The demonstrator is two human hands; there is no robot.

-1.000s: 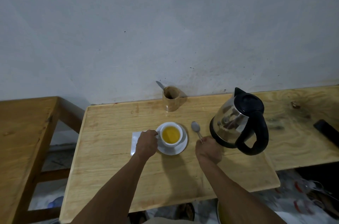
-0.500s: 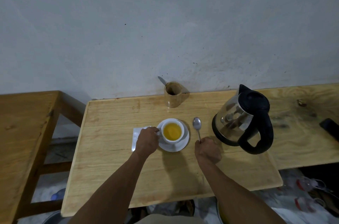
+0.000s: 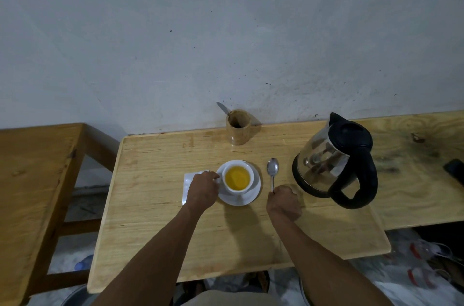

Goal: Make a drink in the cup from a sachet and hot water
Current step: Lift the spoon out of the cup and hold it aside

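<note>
A white cup (image 3: 237,177) filled with yellow-orange drink stands on a white saucer (image 3: 251,196) in the middle of the wooden table (image 3: 238,243). My left hand (image 3: 202,189) grips the cup's handle from the left. A metal spoon (image 3: 272,171) lies flat on the table to the right of the saucer, bowl pointing away. My right hand (image 3: 283,201) holds the near end of its handle. A white sachet (image 3: 188,181) lies flat left of the cup, partly under my left hand. The steel and black kettle (image 3: 335,161) stands at the right.
A wooden cup (image 3: 238,130) with a utensil handle sticking out stands by the wall. A dark flat object (image 3: 455,171) lies at the far right edge. A second wooden table (image 3: 32,175) sits to the left, across a gap.
The view has shifted slightly. Both hands keep their hold; the spoon now lies flat and straighter beside the saucer.
</note>
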